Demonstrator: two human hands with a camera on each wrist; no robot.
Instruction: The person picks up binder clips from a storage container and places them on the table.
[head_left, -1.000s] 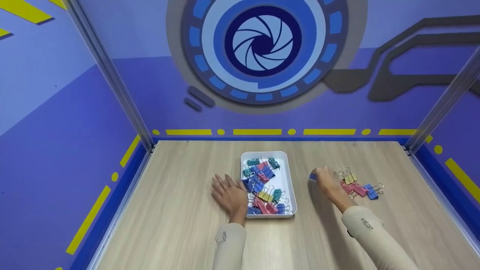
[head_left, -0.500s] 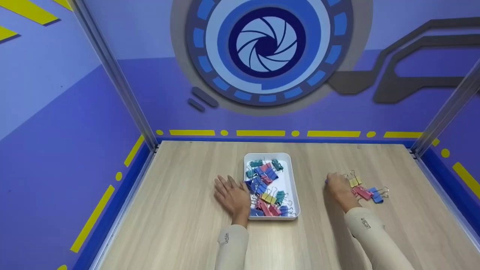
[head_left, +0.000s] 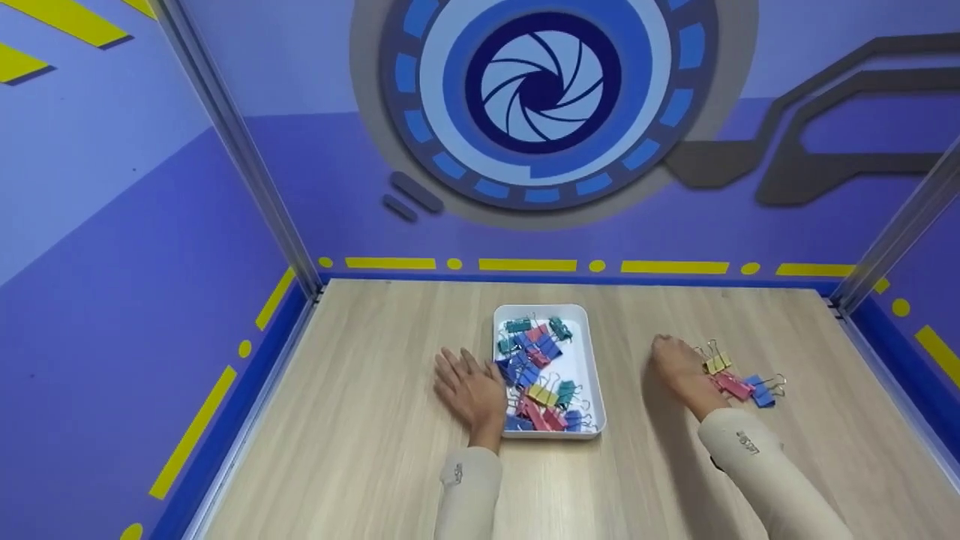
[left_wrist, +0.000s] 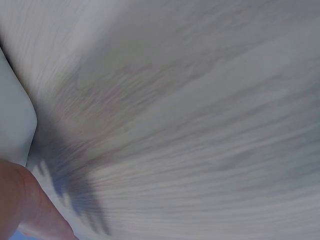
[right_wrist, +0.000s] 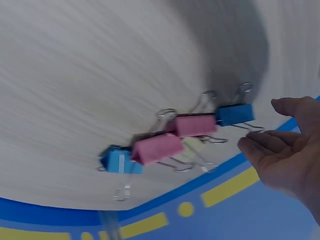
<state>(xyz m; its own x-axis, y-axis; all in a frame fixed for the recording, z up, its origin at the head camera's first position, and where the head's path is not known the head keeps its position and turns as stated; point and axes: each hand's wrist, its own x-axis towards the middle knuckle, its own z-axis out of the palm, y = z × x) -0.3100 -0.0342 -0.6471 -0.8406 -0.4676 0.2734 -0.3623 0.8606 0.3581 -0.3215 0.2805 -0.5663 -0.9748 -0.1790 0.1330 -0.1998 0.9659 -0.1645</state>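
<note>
In the head view a white tray (head_left: 598, 390) holds several coloured binder clips. My left hand (head_left: 474, 390) lies with fingers extended against the tray's left side; only part of it (left_wrist: 35, 205) shows in the left wrist view. My right hand (head_left: 679, 367) is beside a small clip group on the table. In the right wrist view its thumb (right_wrist: 290, 106) stands apart from the bent fingers (right_wrist: 265, 147), with a blue binder clip (right_wrist: 235, 115) close to the fingertips. Two pink clips (right_wrist: 157, 148), a yellow clip (head_left: 718, 363) and another blue clip (head_left: 765, 391) lie alongside.
The wooden table (head_left: 375, 360) is enclosed by a blue-purple back wall (head_left: 300, 172) and side walls. Metal posts (head_left: 247, 150) stand at the back corners.
My right hand has moved slightly right, to the clip group; the blue clip visible at its fingers earlier is now hidden in the head view. My left hand stays at the tray.
</note>
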